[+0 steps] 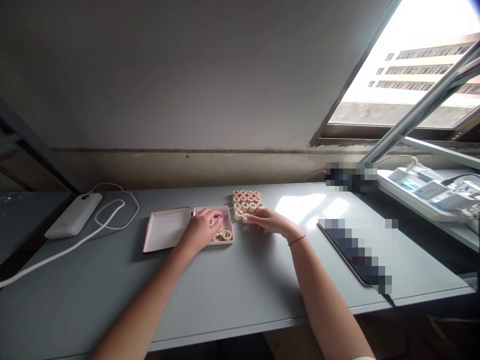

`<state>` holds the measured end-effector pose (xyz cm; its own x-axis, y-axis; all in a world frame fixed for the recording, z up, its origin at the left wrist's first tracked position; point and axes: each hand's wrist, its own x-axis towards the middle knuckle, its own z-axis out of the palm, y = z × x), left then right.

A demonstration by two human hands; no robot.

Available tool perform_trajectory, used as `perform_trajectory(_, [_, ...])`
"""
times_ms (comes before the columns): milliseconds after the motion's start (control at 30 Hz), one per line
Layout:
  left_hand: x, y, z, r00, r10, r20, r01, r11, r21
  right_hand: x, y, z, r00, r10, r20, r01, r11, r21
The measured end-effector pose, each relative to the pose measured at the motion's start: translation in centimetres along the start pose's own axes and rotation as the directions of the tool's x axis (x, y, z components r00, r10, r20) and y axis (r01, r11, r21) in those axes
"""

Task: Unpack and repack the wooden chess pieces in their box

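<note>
Round wooden xiangqi pieces (244, 205) stand in rows on the grey table, the back ones with red characters, the front ones with black. My right hand (268, 221) is at their front edge, its fingers closed on a piece (246, 218) in the front row. Left of them lies an open white box (228, 241) with several pieces (227, 234) inside. My left hand (204, 227) reaches over the box, fingers curled inside it near a small whitish and pink thing; what the fingertips hold is too small to make out.
The box lid (167, 230) lies left of the box. A white power bank (74, 215) with a cable is at the far left. A dark flat device (348, 250), partly blurred, lies right. A white shelf (423, 200) stands beyond the table's right side.
</note>
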<state>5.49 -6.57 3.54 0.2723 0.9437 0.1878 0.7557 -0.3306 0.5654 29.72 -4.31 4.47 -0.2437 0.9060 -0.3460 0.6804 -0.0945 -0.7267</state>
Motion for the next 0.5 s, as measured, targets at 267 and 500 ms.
perform_trajectory(267, [-0.4, 0.2, 0.3, 0.994, -0.025, 0.108, -0.008, 0.956, 0.294, 0.1, -0.5, 1.2, 0.989, -0.075, -0.130, 0.036, 0.958, -0.283])
perform_trajectory(500, [-0.5, 0.3, 0.2, 0.985, -0.037, 0.169, -0.021, 0.944, 0.330, 0.5, -0.2, 1.5, 0.978, -0.085, -0.190, 0.016, 0.942, -0.335])
